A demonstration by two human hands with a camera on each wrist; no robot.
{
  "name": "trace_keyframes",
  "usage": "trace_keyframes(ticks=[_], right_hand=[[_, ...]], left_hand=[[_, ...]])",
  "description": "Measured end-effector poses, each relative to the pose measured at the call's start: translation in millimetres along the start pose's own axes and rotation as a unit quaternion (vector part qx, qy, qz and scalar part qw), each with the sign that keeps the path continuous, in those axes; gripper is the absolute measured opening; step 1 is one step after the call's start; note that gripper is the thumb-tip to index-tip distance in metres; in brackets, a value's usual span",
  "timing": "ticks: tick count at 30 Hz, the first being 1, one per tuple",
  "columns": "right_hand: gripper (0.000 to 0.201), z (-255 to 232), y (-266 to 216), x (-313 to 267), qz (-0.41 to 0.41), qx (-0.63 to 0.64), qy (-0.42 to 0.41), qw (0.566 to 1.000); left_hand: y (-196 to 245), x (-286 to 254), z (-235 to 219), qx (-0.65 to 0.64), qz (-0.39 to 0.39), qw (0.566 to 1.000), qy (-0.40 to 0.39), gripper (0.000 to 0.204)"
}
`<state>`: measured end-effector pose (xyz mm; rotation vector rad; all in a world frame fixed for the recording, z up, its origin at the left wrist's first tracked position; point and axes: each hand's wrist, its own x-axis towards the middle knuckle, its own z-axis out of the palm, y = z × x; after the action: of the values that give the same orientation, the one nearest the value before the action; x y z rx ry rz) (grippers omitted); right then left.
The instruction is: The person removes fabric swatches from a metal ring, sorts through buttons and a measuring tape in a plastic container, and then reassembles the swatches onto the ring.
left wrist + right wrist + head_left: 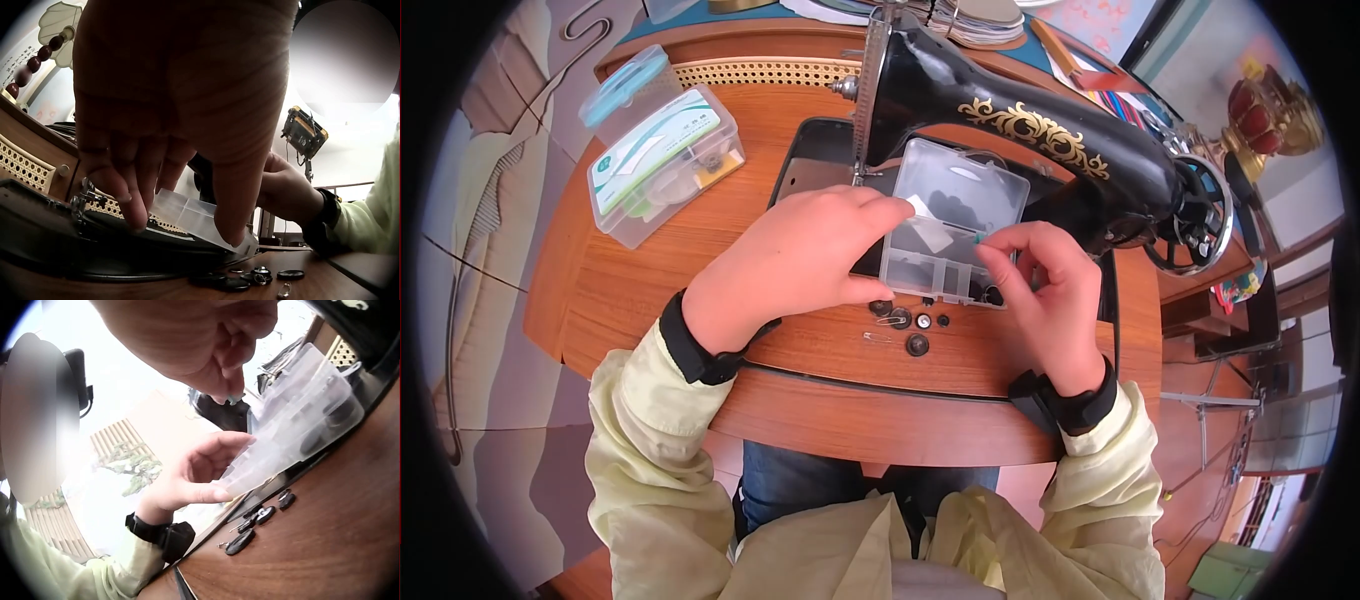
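A clear plastic compartment box [910, 272] stands with its lid [985, 190] raised, tilted in the right wrist view. My left hand [805, 250] holds its left end, thumb at the front edge and fingers behind. Over the box's right part, my right hand [1052, 290] pinches a tiny teal piece [234, 399] between thumb and fingertips; its kind is too small to tell. A white slip [933, 236] lies in the box, and dark items show in its right compartment. Several dark buttons [917, 345] and safety pins [880, 338] lie on the wood before it.
A black sewing machine [1020, 115] with gold ornament rises behind the box, its handwheel [1205, 215] at the right. On the table's left stand a lidded clear box [665, 165] with a green-white label and a blue-lidded container [628, 85]. The wooden table edge [880, 425] runs before me.
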<state>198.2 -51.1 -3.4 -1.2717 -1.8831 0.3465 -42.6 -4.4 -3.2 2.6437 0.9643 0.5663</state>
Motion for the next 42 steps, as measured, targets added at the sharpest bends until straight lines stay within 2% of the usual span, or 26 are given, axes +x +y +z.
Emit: trace_keyframes(ticks=[1,2,5,6,7,10,13,14,17,23,26,29,34,38,41,42], right_hand=[[0.015,2.8,4.9,1.1,0.012,-0.004,0.014,1.000],[0.020,-1.1,-1.4,1.2,0.055,-0.023,-0.018,0.998],[0.025,1.2,-6.5,-3.8,-0.038,-0.014,-0.060,0.997],[0.028,1.6,-5.2,-7.1,-0.084,0.002,-0.109,0.990],[0.026,10.3,0.2,-8.3,-0.168,0.028,-0.123,0.978],[0.020,19.2,-14.2,-20.0,-0.167,-0.040,-0.206,0.963],[0.019,27.1,-21.7,-19.1,-0.145,-0.100,-0.216,0.961],[0.013,30.6,-20.7,-18.9,-0.156,-0.116,-0.202,0.960],[0.013,35.9,-20.0,-18.5,-0.124,-0.143,-0.230,0.955],[0.006,39.0,-19.9,-19.8,-0.160,-0.150,-0.209,0.953],[0.008,36.5,-25.2,-19.6,-0.165,-0.072,-0.177,0.967],[0.009,31.8,-19.0,-11.6,-0.165,-0.051,-0.066,0.983],[0.011,21.7,-3.0,1.1,-0.060,-0.144,0.012,0.988],[0.016,18.2,-5.9,0.2,-0.036,-0.154,-0.024,0.987],[0.014,21.9,-6.8,-4.3,-0.156,-0.053,-0.077,0.983],[0.013,21.6,-16.3,-9.6,-0.139,-0.046,-0.126,0.981]], left_hand=[[-0.4,0.0,0.1,0.001,-0.003,1.000,-0.003,0.065],[-0.8,0.1,0.3,0.001,-0.006,1.000,-0.006,0.064],[-2.0,-0.1,1.5,0.007,-0.009,1.000,-0.007,0.064],[-2.5,-0.5,2.3,0.009,-0.009,1.000,-0.006,0.063],[-2.9,-0.5,3.1,0.010,-0.006,1.000,-0.004,0.063],[-2.6,-0.1,4.2,0.014,-0.003,1.000,-0.001,0.063],[-0.9,0.0,4.2,0.012,-0.012,1.000,-0.008,0.063],[-0.6,0.3,3.9,0.010,-0.016,1.000,-0.011,0.063],[-1.6,0.0,4.1,0.011,-0.016,1.000,-0.013,0.063],[-1.5,-0.3,4.1,0.014,-0.025,0.999,-0.022,0.064],[-0.3,0.0,2.8,0.013,-0.030,0.999,-0.028,0.064],[0.2,0.0,1.8,0.012,-0.034,0.999,-0.034,0.064],[0.6,1.0,1.3,0.015,-0.038,0.998,-0.045,0.064],[-0.5,1.2,1.5,0.012,-0.034,0.998,-0.043,0.064],[-1.2,0.0,2.3,0.011,-0.032,0.999,-0.038,0.064],[-1.2,0.1,2.4,0.010,-0.031,0.999,-0.036,0.064]])
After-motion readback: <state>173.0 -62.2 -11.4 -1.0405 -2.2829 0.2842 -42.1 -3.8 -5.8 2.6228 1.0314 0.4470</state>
